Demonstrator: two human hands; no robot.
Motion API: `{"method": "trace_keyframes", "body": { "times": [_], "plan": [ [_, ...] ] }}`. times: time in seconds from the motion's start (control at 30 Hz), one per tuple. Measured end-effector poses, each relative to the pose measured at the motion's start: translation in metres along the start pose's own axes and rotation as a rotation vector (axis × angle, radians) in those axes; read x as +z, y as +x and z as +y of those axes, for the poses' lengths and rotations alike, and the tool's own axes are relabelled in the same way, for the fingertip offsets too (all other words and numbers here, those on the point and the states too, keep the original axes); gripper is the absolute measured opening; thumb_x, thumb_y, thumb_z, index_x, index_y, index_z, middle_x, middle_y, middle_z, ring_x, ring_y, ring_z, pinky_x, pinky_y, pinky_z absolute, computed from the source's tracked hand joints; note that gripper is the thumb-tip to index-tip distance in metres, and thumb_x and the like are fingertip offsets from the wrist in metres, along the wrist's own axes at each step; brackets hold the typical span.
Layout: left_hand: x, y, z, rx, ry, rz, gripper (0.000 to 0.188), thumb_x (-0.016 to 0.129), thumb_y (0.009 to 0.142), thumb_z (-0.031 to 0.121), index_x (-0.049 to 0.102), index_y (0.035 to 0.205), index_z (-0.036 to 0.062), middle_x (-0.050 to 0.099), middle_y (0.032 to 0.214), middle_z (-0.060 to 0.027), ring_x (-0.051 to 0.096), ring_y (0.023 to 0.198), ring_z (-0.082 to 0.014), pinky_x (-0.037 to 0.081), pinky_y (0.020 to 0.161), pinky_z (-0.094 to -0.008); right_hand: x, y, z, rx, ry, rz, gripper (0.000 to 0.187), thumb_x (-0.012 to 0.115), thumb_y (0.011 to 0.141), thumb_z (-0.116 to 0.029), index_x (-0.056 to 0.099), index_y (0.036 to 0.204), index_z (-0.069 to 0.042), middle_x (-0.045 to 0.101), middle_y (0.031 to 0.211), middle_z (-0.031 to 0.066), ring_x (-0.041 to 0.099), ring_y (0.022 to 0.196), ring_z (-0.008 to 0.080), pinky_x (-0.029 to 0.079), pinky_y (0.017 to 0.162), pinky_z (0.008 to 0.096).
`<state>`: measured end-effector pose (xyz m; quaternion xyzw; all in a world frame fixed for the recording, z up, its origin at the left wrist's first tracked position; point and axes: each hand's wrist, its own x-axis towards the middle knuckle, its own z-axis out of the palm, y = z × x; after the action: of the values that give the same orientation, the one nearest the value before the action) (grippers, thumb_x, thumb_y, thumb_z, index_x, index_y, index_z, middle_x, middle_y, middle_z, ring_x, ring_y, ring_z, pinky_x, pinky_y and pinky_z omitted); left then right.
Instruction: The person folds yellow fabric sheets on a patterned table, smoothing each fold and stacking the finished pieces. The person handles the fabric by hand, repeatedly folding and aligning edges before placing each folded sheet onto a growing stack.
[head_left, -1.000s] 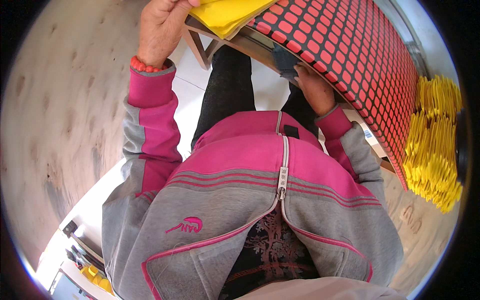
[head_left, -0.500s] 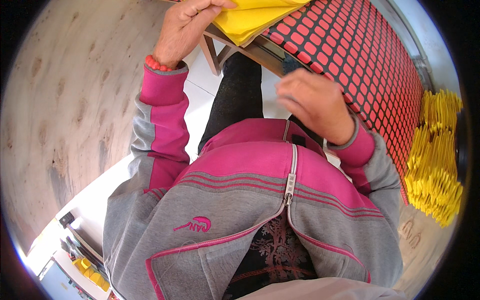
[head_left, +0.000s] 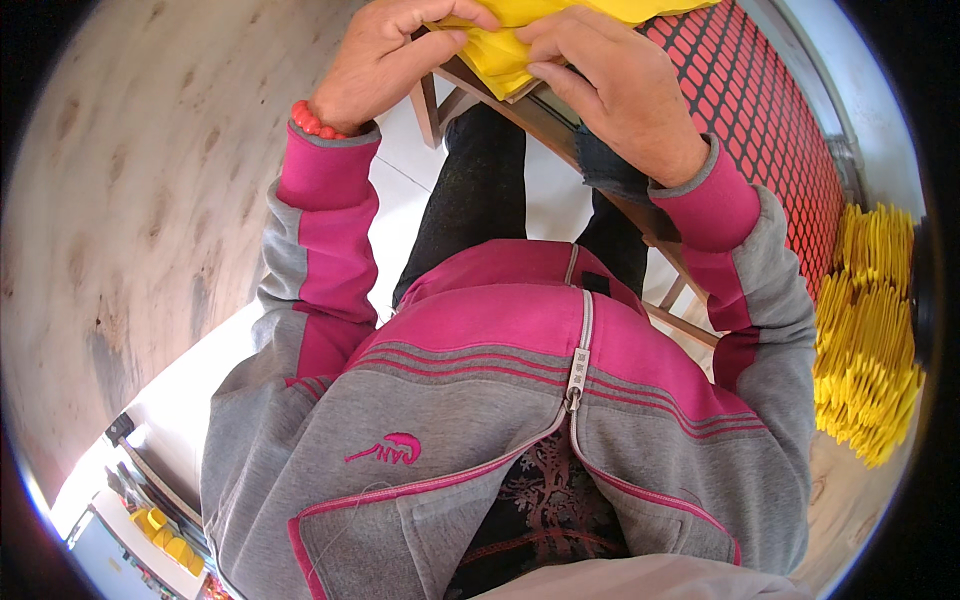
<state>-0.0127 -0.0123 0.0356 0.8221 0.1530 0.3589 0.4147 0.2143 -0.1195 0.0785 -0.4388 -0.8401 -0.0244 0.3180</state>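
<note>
A thin, bright yellow sheet (head_left: 492,62), creased and partly folded, lies at the top edge of the view over the near end of a table. Whether it is paper, cloth or plastic I cannot tell. My left hand (head_left: 385,60), with red beads at the wrist, is closed on its near left part, thumb and forefinger at the yellow edge. My right hand (head_left: 625,90) is on the right side of the same sheet, thumb and fingers bent around its corner. Paler layers show beneath the corner. The sheet's far part is cut off by the frame.
A red-and-black patterned cover (head_left: 770,120) lies on the table to the right. Beyond it stands a tall stack of folded yellow pieces (head_left: 868,340). A pale wooden surface (head_left: 130,200) fills the left. Wooden table legs (head_left: 427,110) stand near my legs.
My right hand has moved up and left, from empty beside the table to the yellow sheet. My left hand stays at the sheet, slightly shifted. The sheet now reaches farther right over the patterned cover.
</note>
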Motion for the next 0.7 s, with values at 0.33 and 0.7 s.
{"method": "trace_keyframes", "body": {
  "times": [0.33,0.7],
  "plan": [
    [0.006,0.002,-0.003,0.018,0.050,0.058,0.007,0.071,0.095,0.007,0.070,0.099,0.0016,0.068,0.087,-0.0015,0.061,0.082,-0.0091,0.048,0.073,-0.0262,0.002,-0.005,0.000,0.141,0.167,0.030,0.014,0.074,0.084,-0.004,0.064,0.094,-0.004,0.069,0.092,0.0136,0.068,0.084,0.0331,0.054,0.074,0.0383],
    [0.012,0.002,-0.001,-0.079,0.005,0.136,0.010,0.073,0.096,0.011,0.068,0.093,0.0036,0.062,0.080,0.0031,0.056,0.076,-0.0062,0.045,0.066,-0.0245,0.003,-0.006,0.002,-0.002,0.026,0.063,0.017,0.074,0.085,-0.004,0.066,0.101,-0.003,0.068,0.108,0.0198,0.068,0.095,0.0363,0.056,0.083,0.0392]
  ]
}}
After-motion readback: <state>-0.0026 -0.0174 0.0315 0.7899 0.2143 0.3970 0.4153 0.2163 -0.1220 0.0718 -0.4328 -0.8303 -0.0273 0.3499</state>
